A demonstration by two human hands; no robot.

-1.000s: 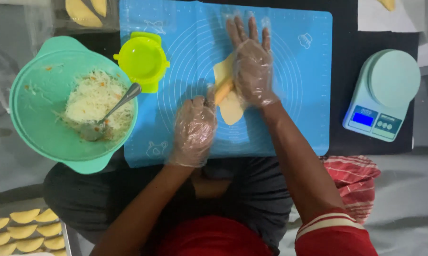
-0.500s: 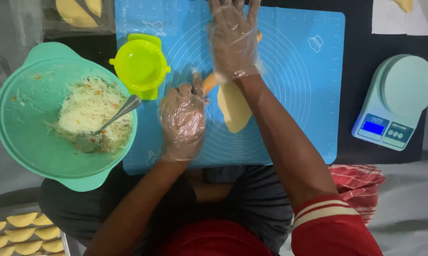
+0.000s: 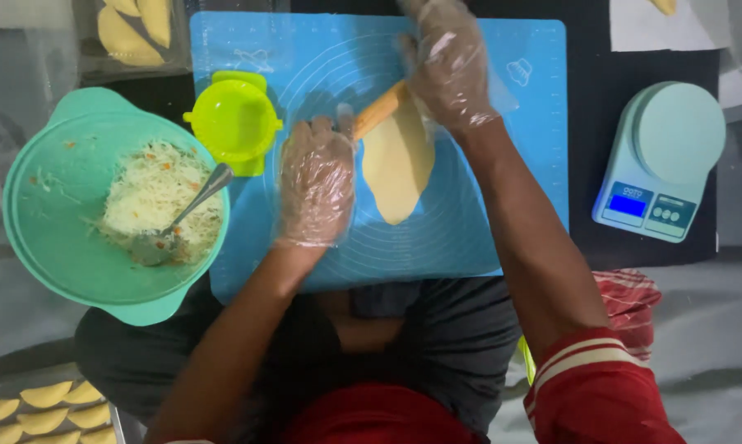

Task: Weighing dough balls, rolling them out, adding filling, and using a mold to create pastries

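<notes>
A pale yellow sheet of dough [image 3: 397,168] lies stretched long on the blue silicone mat [image 3: 486,205]. Across its far end rests a wooden rolling pin [image 3: 377,111]. My left hand [image 3: 315,185], in a clear plastic glove, presses flat on the pin's near-left end. My right hand [image 3: 447,62], gloved too, lies on the pin's far-right end with fingers stretched out. Most of the pin is hidden under both hands.
A teal bowl [image 3: 67,247] of shredded filling with a spoon [image 3: 182,218] stands at the left. A lime green dumpling press [image 3: 235,122] sits on the mat's left edge. A digital scale [image 3: 659,160] stands right. Folded dumplings lie on a tray [image 3: 34,407] at bottom left and in a container [image 3: 132,29] at top left.
Both hands have pushed the rolling pin away from me over the dough. The dough sheet has grown longer. The camera has come closer.
</notes>
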